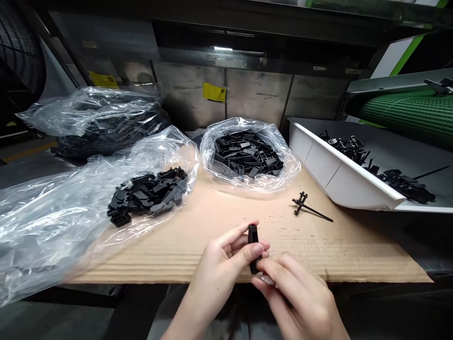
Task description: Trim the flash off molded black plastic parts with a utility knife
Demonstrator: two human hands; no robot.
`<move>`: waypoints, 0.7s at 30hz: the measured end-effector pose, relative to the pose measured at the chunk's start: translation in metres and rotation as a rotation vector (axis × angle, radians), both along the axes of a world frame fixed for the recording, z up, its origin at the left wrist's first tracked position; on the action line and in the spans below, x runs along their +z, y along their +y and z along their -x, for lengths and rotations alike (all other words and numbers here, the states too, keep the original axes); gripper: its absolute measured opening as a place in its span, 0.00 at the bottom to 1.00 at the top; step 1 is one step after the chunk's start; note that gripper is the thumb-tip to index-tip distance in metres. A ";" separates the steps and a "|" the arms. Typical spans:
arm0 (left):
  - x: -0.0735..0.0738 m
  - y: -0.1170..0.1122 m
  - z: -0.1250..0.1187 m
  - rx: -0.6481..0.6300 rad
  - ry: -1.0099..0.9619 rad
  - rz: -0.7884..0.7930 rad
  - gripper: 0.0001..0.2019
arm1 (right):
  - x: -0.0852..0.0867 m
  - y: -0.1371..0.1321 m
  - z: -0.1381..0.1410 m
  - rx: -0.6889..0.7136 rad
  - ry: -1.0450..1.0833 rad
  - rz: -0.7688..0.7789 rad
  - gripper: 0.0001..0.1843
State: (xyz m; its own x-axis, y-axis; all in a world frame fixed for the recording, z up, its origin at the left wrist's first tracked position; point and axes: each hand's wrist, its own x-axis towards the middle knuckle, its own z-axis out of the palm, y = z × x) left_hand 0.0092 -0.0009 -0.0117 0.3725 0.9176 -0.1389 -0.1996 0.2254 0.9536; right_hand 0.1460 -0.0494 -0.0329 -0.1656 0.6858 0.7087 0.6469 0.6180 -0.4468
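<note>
L hand holds a slim black plastic part more or less upright, thumb pressed on its near side, fingers behind it; one fingertip reaches the top end. The part sits over the near edge of the cardboard sheet, about mid-scene. R hand is at the part's lower end, thumb & index narrowed close together w/ a small pale shiny bit btwn them (nail or separate pc, can't tell which). Also can't tell if R fingers grip the part or only touch it.

Just beyond, to the right, a black branched pc w/ a long thin rod lies alone on the cardboard, w/ dark specks near it. Far centre: clear plastic bag, mouth wide, full of black plastic pcs. Left: a longer clear bag lies flat, w/ black blocky pcs heaped at its right end. Far left, another bulky bag of dark stuff, contents unclear. Right: white tray w/ loose black parts, incl. thin rods; green mesh belt just past it. Yellow label on the metal panels behind.
</note>
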 end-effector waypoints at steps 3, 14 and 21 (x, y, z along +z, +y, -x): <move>-0.003 -0.002 -0.001 0.064 -0.007 -0.044 0.13 | 0.002 -0.004 -0.005 0.015 0.029 0.049 0.17; -0.016 -0.009 -0.003 0.165 0.376 -0.553 0.08 | 0.012 0.002 -0.018 -0.103 -0.120 0.174 0.11; -0.014 -0.010 -0.002 0.165 0.434 -0.641 0.09 | 0.012 0.007 -0.017 -0.115 -0.198 0.177 0.10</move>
State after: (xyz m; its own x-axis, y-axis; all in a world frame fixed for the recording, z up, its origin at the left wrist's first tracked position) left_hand 0.0115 -0.0109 -0.0261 0.2583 0.9065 0.3340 0.2369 -0.3946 0.8878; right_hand 0.1631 -0.0425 -0.0213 -0.2022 0.8183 0.5381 0.7937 0.4588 -0.3995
